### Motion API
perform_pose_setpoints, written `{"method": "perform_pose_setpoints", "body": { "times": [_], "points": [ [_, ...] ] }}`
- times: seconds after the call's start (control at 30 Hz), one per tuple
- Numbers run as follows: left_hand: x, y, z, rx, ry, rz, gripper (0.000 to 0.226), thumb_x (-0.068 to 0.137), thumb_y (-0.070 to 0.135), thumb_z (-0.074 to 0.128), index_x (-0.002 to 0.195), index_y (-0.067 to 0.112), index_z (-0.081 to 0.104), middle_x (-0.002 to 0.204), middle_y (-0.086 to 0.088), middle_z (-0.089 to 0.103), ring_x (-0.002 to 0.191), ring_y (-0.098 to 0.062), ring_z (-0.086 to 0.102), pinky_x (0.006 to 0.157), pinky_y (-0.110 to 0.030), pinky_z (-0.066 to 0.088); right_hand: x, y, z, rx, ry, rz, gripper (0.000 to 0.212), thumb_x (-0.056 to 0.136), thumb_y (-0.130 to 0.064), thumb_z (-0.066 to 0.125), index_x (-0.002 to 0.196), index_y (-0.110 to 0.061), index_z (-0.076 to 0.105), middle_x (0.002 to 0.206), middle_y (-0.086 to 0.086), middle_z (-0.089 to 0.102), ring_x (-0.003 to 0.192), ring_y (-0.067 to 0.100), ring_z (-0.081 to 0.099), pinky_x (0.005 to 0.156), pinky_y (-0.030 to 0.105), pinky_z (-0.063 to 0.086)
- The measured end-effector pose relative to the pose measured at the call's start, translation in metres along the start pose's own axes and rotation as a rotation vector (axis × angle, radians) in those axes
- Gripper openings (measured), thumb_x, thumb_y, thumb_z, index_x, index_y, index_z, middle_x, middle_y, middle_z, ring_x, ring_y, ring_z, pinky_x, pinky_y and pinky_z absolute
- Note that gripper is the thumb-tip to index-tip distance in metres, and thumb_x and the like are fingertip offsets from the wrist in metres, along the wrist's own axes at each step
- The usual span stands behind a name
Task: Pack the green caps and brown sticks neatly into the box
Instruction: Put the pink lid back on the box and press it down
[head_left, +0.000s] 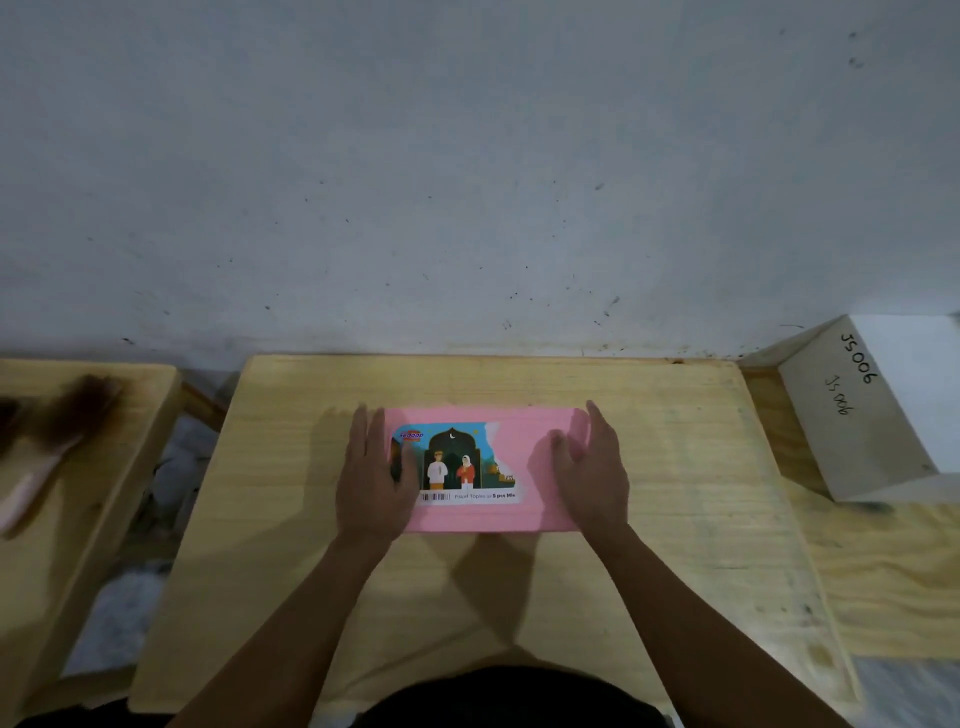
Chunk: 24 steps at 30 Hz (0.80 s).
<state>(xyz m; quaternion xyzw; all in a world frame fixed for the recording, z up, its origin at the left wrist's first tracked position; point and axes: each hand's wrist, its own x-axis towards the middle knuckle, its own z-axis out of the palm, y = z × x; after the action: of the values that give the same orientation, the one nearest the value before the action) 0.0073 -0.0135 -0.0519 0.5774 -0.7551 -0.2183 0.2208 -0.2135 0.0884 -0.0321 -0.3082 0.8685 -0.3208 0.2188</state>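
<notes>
Pale wooden table (649, 467): carries the flat pink rectangular box (483, 519) at centre, lid on, printed sticker facing up. Contents hidden; I see no green caps or brown sticks anywhere in view. Left hand (371, 478) and right hand (592, 478) flank its short ends, fingers straight, thumbs over the lid, gripping nothing. My judgement: raise the lid evenly from both ends, keeping the base flat on the table.

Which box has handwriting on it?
The white box at far right, marked JS006 by hand; the central pink box only has a printed sticker.
</notes>
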Motion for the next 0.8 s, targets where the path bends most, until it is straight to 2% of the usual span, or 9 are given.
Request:
{"method": "perform_pose_setpoints", "body": {
  "times": [0.07, 0.1, 0.17, 0.2, 0.37, 0.5, 0.63, 0.7, 0.8],
  "points": [
    [-0.003, -0.001, 0.002, -0.131, 0.007, -0.208, 0.041, 0.095, 0.038, 0.042, 0.129, 0.014, 0.048, 0.133, -0.012, 0.053, 0.117, -0.031, 0.055, 0.089, -0.039, 0.048, 0.005, 0.005, -0.008, 0.235, -0.087, 0.144, 0.046, 0.095, -0.039, 0.051, 0.137, -0.02, 0.045, 0.137, 0.005, 0.054, 0.119, 0.027, 0.055, 0.093, 0.04, 0.048],
    [-0.002, -0.001, 0.002, -0.208, -0.027, -0.345, 0.041, 0.095, 0.043, 0.041, 0.119, 0.013, 0.056, 0.119, -0.014, 0.062, 0.108, -0.033, 0.06, 0.088, -0.04, 0.05, 0.006, 0.008, -0.012, 0.34, -0.155, 0.207, 0.033, 0.095, -0.039, 0.05, 0.121, -0.021, 0.057, 0.12, 0.004, 0.065, 0.105, 0.024, 0.061, 0.081, 0.035, 0.05],
    [0.0, -0.003, 0.001, -0.302, -0.104, -0.505, 0.05, 0.093, 0.053, 0.038, 0.099, 0.012, 0.065, 0.097, -0.013, 0.069, 0.093, -0.033, 0.064, 0.084, -0.042, 0.052, 0.005, 0.014, -0.019, 0.427, -0.278, 0.255, 0.026, 0.095, -0.04, 0.047, 0.095, -0.02, 0.063, 0.09, 0.001, 0.068, 0.081, 0.021, 0.062, 0.063, 0.029, 0.046],
    [0.001, -0.003, -0.001, -0.323, -0.129, -0.531, 0.052, 0.092, 0.054, 0.038, 0.095, 0.011, 0.066, 0.094, -0.013, 0.069, 0.09, -0.032, 0.064, 0.083, -0.042, 0.052, 0.003, 0.016, -0.021, 0.447, -0.306, 0.265, 0.027, 0.095, -0.04, 0.047, 0.093, -0.02, 0.063, 0.087, 0.001, 0.067, 0.078, 0.02, 0.062, 0.06, 0.029, 0.047],
    [0.008, 0.0, 0.0, -0.421, -0.14, -0.559, 0.054, 0.082, 0.056, 0.039, 0.095, 0.013, 0.069, 0.095, -0.009, 0.071, 0.089, -0.028, 0.066, 0.087, -0.043, 0.053, 0.013, 0.02, -0.019, 0.515, -0.319, 0.339, 0.02, 0.092, -0.037, 0.052, 0.096, -0.022, 0.065, 0.094, 0.002, 0.069, 0.082, 0.022, 0.065, 0.059, 0.03, 0.048],
    [0.033, 0.017, 0.004, -0.488, -0.148, -0.548, 0.049, 0.082, 0.054, 0.042, 0.091, 0.014, 0.068, 0.09, -0.007, 0.072, 0.084, -0.026, 0.068, 0.084, -0.045, 0.055, 0.037, 0.021, -0.024, 0.532, -0.321, 0.31, 0.023, 0.088, -0.041, 0.054, 0.09, -0.02, 0.063, 0.082, 0.0, 0.064, 0.07, 0.021, 0.059, 0.049, 0.025, 0.042],
    [0.065, 0.038, 0.01, -0.519, -0.195, -0.535, 0.042, 0.088, 0.046, 0.042, 0.091, 0.014, 0.069, 0.088, -0.006, 0.073, 0.082, -0.024, 0.069, 0.081, -0.045, 0.056, 0.074, 0.008, -0.033, 0.594, -0.278, 0.36, 0.017, 0.093, -0.032, 0.056, 0.099, -0.02, 0.066, 0.09, 0.002, 0.067, 0.076, 0.023, 0.063, 0.049, 0.024, 0.042],
    [0.08, 0.044, 0.015, -0.524, -0.221, -0.551, 0.047, 0.082, 0.049, 0.041, 0.091, 0.013, 0.068, 0.089, -0.007, 0.073, 0.083, -0.026, 0.069, 0.083, -0.046, 0.055, 0.093, 0.002, -0.034, 0.576, -0.273, 0.373, 0.018, 0.092, -0.033, 0.056, 0.104, -0.023, 0.065, 0.096, 0.001, 0.067, 0.081, 0.024, 0.063, 0.047, 0.023, 0.04],
    [0.102, 0.045, 0.023, -0.536, -0.239, -0.599, 0.051, 0.075, 0.051, 0.043, 0.097, 0.012, 0.068, 0.096, -0.009, 0.072, 0.088, -0.027, 0.068, 0.088, -0.047, 0.053, 0.114, -0.003, -0.032, 0.547, -0.279, 0.359, 0.022, 0.092, -0.033, 0.055, 0.109, -0.022, 0.065, 0.096, 0.001, 0.066, 0.077, 0.023, 0.061, 0.04, 0.018, 0.037]
  ]
}}
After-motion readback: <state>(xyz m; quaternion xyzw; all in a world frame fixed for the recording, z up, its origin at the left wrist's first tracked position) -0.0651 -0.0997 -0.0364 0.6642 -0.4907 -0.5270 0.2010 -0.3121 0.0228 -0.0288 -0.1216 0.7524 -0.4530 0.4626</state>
